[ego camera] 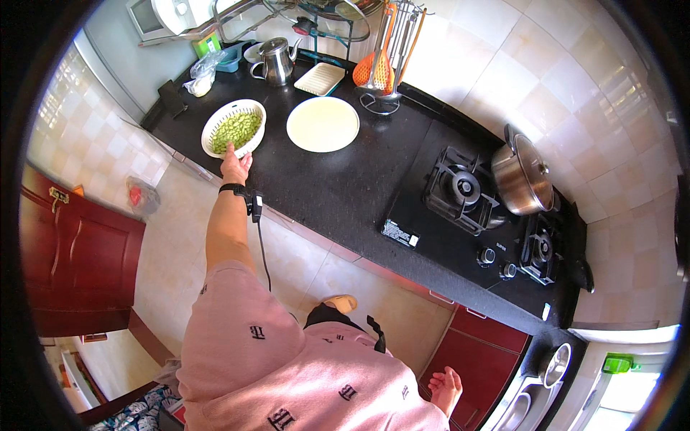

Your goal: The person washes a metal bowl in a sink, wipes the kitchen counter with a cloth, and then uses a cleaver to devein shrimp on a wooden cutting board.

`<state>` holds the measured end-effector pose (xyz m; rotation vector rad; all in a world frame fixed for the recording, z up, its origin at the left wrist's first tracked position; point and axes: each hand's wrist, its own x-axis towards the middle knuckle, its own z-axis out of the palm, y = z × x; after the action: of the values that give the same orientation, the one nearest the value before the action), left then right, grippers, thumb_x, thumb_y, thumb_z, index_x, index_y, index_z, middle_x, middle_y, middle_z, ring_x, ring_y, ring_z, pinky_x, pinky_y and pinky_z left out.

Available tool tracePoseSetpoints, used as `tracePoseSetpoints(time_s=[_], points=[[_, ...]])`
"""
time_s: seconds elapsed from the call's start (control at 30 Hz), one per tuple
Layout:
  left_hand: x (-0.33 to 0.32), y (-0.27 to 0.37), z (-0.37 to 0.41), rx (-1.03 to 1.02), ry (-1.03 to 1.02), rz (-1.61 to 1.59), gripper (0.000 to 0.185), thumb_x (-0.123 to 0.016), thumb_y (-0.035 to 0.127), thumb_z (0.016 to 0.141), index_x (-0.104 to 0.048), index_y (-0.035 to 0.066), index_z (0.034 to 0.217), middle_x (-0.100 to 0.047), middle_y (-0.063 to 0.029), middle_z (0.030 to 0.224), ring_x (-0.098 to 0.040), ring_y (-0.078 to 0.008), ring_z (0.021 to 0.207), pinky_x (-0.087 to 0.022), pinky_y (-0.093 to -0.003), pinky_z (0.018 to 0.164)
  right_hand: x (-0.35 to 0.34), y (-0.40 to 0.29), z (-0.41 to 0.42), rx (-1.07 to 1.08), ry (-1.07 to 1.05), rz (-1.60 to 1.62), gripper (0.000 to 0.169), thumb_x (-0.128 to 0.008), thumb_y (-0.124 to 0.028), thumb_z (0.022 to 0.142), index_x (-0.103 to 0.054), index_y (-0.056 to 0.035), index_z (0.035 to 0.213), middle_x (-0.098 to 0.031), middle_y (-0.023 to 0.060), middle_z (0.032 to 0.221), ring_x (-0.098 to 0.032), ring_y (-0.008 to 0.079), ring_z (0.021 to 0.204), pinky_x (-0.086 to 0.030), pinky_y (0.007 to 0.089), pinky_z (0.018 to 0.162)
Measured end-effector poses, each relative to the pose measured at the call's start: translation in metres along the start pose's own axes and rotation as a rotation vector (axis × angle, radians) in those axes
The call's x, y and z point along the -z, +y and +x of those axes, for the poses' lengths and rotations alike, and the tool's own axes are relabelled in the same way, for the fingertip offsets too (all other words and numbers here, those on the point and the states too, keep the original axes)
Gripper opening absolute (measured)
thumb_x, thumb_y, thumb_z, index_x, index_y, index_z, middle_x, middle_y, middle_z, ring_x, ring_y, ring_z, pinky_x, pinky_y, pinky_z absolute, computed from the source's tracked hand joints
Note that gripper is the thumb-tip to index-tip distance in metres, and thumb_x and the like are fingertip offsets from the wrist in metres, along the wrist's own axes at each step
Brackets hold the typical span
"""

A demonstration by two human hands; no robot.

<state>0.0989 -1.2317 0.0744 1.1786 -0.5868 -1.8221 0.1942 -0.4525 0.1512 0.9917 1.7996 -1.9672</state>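
My left hand (235, 166) grips the near rim of an oval white plastic colander (262, 119), with one digit over the edge and the others along its outer side. Shelled green beans (235, 131) cover the colander's bottom. A round, pale cream plate (323, 124) lies on the black countertop (323, 188) to the right of the colander, apart from it. My right hand (446, 386) hangs low beside my body, near the red cabinet doors. Its fingers are loosely curled and slightly apart, with nothing seen in them.
Behind stand a steel kettle (276, 60), a cream tray (320, 79) and a rack of utensils (384, 70). Rightward is a gas stove (463, 186) with a lidded steel pot (522, 175) on the back. A steel bowl (555, 365) sits by the sink at lower right.
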Motion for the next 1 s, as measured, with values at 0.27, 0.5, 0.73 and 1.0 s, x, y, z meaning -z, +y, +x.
tracePoseSetpoints(time_s=[0.27,0.5,0.73,1.0], points=[[-0.017,-0.016,-0.056,0.02,-0.083,0.191,0.064,-0.055,0.042,0.09,-0.033,0.007,0.139,-0.039,-0.0201,0.14,-0.05,-0.0347,0.118,-0.042,-0.0455,0.096,0.016,0.036,-0.001,-0.011,0.056,0.063,0.021,-0.062,-0.022,0.088,-0.061,-0.0062,0.101,-0.065,0.0089,0.07,-0.06,0.0159,0.052,-0.048,0.0272,0.044],[-0.061,-0.159,-0.188,0.186,-0.719,0.792,0.04,-0.062,0.045,0.086,-0.059,0.01,0.104,-0.065,-0.0051,0.084,-0.06,-0.0119,0.063,-0.046,-0.0227,0.048,0.051,0.084,0.018,0.103,0.172,0.103,0.021,-0.059,-0.019,0.088,-0.06,-0.0022,0.1,-0.06,0.005,0.072,-0.056,0.0127,0.056,-0.045,0.0259,0.048],[-0.083,-0.333,-0.434,0.237,-1.513,1.176,0.028,-0.05,0.03,0.096,-0.054,0.009,0.078,-0.06,-0.0033,0.068,-0.058,-0.011,0.056,-0.048,-0.0227,0.051,0.111,0.104,0.02,0.031,0.394,-0.038,0.037,-0.057,-0.026,0.086,-0.058,0.0013,0.11,-0.065,0.011,0.09,-0.062,0.0197,0.084,-0.05,0.0329,0.075],[-0.12,-0.41,-0.683,0.219,-2.135,1.01,0.028,-0.058,0.007,0.089,-0.054,0.001,0.116,-0.059,-0.0058,0.096,-0.062,-0.0121,0.074,-0.051,-0.0236,0.063,0.166,0.138,0.002,-0.106,0.585,-0.078,0.04,-0.059,-0.029,0.08,-0.062,-0.0023,0.11,-0.066,0.0176,0.102,-0.063,0.0281,0.1,-0.048,0.0368,0.086]])
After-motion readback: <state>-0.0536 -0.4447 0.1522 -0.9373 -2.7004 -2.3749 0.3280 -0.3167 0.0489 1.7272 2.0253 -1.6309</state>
